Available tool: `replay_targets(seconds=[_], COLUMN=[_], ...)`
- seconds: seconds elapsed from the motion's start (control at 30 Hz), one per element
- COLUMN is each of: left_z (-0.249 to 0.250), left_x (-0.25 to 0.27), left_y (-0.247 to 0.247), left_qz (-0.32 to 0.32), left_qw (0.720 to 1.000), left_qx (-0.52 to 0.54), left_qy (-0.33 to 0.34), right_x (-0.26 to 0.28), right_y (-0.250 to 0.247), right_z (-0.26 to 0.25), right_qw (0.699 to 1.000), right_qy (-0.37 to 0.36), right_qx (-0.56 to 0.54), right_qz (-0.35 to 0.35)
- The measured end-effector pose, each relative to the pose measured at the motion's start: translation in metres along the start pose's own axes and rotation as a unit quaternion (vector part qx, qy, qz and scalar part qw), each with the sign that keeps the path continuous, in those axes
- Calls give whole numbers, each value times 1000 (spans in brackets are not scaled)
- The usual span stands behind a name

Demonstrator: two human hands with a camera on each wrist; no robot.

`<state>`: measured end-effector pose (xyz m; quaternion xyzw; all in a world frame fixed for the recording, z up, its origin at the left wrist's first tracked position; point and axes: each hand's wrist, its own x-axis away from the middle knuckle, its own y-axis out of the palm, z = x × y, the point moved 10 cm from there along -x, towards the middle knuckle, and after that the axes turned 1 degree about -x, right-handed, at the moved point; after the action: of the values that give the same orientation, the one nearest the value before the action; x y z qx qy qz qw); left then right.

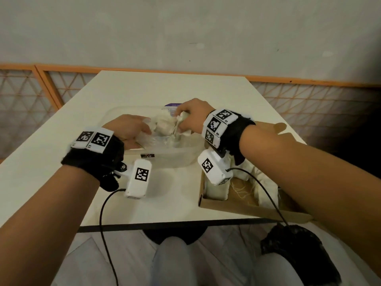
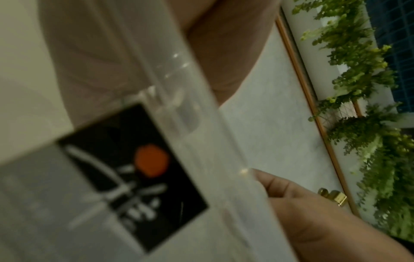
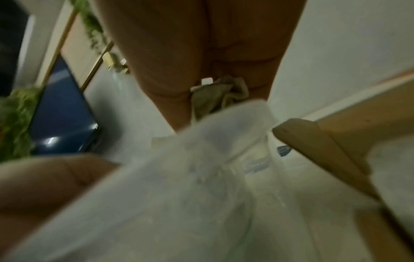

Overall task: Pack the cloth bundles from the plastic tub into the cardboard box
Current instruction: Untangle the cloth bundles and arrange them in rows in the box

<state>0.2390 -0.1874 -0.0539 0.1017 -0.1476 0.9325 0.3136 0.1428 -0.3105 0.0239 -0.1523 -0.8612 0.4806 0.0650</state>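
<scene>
A clear plastic tub [image 1: 132, 150] stands mid-table with a white cloth bundle [image 1: 165, 124] in it. My right hand [image 1: 179, 118] reaches in from the right and pinches that bundle's right end; the right wrist view shows the cloth [image 3: 215, 95] held between the fingers. My left hand [image 1: 142, 133] lies over the tub's near-left corner, fingers fairly straight against the bundle's left side. Its thumb [image 2: 280, 187] touches the tub rim [image 2: 197, 124]. The cardboard box [image 1: 247, 207] sits to the right, under my right forearm, with white bundles [image 1: 266, 188] inside.
The white table [image 1: 169, 199] ends just in front of my knees. A black bag [image 1: 299, 250] lies low on the right. A purple-labelled item [image 1: 173, 105] sits behind the tub. An orange lattice fence [image 1: 47, 85] runs behind the table. Cables hang from both wrist cameras.
</scene>
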Motion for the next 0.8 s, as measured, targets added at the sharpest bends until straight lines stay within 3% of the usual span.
replay_targets(seconds=[0.17, 0.3, 0.4, 0.5, 0.57, 0.67, 0.8], left_z=[-1, 5, 31, 71, 83, 77, 61], left_x=[-3, 1, 17, 55, 70, 60, 38], left_y=[-11, -10, -17, -17, 1, 35, 29], left_qz=[39, 63, 174, 271, 231, 119, 133], left_qw=[997, 993, 963, 916, 914, 944, 955], left_qx=[-70, -102, -186, -145, -103, -109, -163], left_qy=[-14, -1, 83, 257, 318, 288, 209], right_x=[15, 27, 27, 20, 14, 5, -4], right_y=[-16, -35, -39, -38, -36, -36, -40], right_z=[30, 41, 43, 40, 33, 17, 9], right_qw=[954, 907, 905, 901, 889, 868, 856], right_qy=[53, 59, 57, 63, 66, 59, 60], right_qx=[-289, -408, -414, -420, -448, -489, -510], right_qz=[61, 90, 86, 83, 73, 62, 64])
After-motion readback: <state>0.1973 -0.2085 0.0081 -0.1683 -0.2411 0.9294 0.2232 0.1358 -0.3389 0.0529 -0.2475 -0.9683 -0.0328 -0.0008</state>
